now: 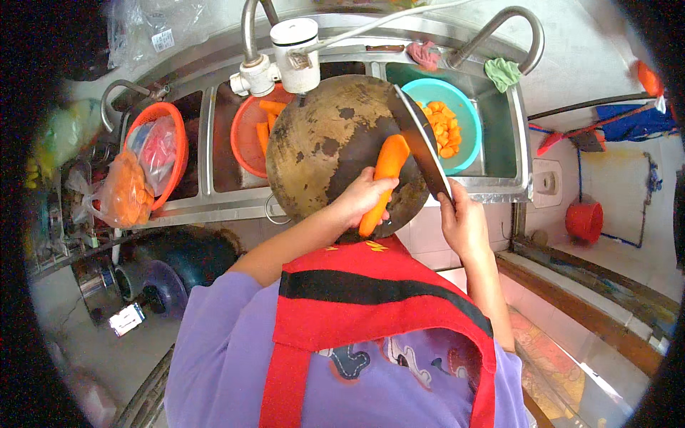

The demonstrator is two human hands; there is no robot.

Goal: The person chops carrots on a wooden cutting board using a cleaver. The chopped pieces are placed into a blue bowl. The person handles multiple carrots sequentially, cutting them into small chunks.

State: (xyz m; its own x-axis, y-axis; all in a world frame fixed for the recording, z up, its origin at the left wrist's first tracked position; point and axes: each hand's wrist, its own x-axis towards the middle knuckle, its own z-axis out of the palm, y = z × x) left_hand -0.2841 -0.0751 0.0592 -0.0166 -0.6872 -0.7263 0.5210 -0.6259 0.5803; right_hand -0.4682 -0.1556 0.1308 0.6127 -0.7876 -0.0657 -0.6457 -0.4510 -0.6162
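Observation:
My left hand (365, 199) grips a thick peeled carrot (392, 155) over the near right part of a round, dark-stained chopping board (316, 134). In my right hand (463, 216) is a cleaver (420, 140), its broad blade slanting up and away just right of the carrot's far end. Whether the blade touches the carrot, I cannot tell. Beyond the blade, a turquoise basin (471, 120) holds a heap of cut carrot chunks (443, 128). Left of the board, partly hidden by it, an orange-red colander (243, 144) contains several whole carrots (263, 134).
The board spans a steel sink unit (206, 134). At left, a red colander (182, 144) holds plastic bags. A white tap-mounted filter (295, 59) stands behind the board. A wood-handled knife (384, 48), a pink cloth (424, 54) and a green cloth (503, 74) lie toward the back.

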